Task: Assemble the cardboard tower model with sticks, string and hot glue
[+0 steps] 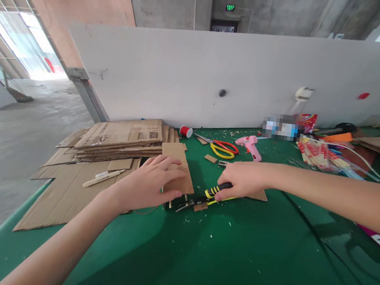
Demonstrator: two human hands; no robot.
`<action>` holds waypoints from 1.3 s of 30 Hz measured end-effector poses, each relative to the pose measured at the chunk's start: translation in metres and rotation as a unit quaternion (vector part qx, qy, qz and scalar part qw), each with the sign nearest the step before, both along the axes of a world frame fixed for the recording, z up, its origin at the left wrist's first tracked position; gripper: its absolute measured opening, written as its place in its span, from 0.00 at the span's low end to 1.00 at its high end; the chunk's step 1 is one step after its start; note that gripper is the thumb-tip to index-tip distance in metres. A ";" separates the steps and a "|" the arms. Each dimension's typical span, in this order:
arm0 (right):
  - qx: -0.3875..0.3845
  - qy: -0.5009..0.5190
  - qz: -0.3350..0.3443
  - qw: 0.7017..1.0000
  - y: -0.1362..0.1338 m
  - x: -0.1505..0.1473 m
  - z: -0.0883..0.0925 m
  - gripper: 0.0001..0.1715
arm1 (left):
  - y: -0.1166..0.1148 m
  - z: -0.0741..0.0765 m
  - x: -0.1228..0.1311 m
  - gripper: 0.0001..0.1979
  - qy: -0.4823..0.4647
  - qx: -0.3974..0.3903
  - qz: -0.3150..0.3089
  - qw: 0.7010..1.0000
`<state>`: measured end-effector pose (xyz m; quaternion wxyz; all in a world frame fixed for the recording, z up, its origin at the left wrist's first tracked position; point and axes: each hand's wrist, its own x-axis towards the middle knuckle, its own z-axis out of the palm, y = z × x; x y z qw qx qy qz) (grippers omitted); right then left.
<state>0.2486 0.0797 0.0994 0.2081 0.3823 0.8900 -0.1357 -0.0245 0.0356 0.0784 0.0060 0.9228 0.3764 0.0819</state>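
My left hand (pixel 157 178) lies with spread fingers on a small cardboard piece (pixel 178 155), its thumb near the front edge. Light wooden stick ends (pixel 169 204) show at that edge, partly hidden. In my right hand (pixel 243 180) is a pair of pliers (pixel 216 192) with black and yellow handles. Their dark jaws point left, close to the sticks and my left thumb. A small cardboard scrap (pixel 200 207) lies beneath the jaws. Just behind my right hand, a metal tool tip (pixel 222 164) shows, the remainder hidden.
Stacked cardboard sheets (pixel 120 138) fill the left of the green table (pixel 195 264). Behind my hands lie a red thread spool (pixel 186 131), scissors (pixel 224 150) and a pink glue gun (pixel 250 146). Packaged sticks (pixel 321 155) lie right; a black cable (pixel 311 228) crosses the table.
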 end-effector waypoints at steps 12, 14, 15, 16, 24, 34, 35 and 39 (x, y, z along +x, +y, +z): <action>0.056 -0.090 0.030 0.994 -0.019 -0.021 0.007 0.24 | 0.005 -0.008 0.001 0.20 -0.008 -0.045 -0.002 0.999; 0.084 -0.072 0.034 0.993 -0.021 -0.021 0.002 0.27 | 0.006 -0.009 0.000 0.20 -0.011 -0.045 -0.004 0.999; 0.099 -0.065 0.041 0.992 -0.021 -0.020 0.000 0.29 | 0.006 -0.009 0.000 0.20 -0.013 -0.046 -0.008 0.999; 0.112 -0.062 0.049 0.991 -0.020 -0.019 -0.002 0.30 | 0.007 -0.009 -0.001 0.20 -0.015 -0.047 -0.012 0.999; 0.132 -0.077 0.093 0.984 -0.020 -0.019 -0.002 0.30 | 0.008 -0.010 -0.004 0.21 -0.015 -0.061 -0.023 0.998; 0.189 -0.055 0.104 0.975 -0.029 -0.009 -0.019 0.29 | 0.009 -0.010 -0.004 0.22 -0.006 -0.075 -0.021 0.997; 0.193 -0.054 0.105 0.974 -0.029 -0.009 -0.019 0.29 | 0.009 -0.010 -0.004 0.22 -0.007 -0.075 -0.021 0.997; 0.208 -0.054 0.112 0.970 -0.029 -0.009 -0.018 0.28 | 0.009 -0.010 -0.003 0.22 -0.011 -0.078 -0.016 0.997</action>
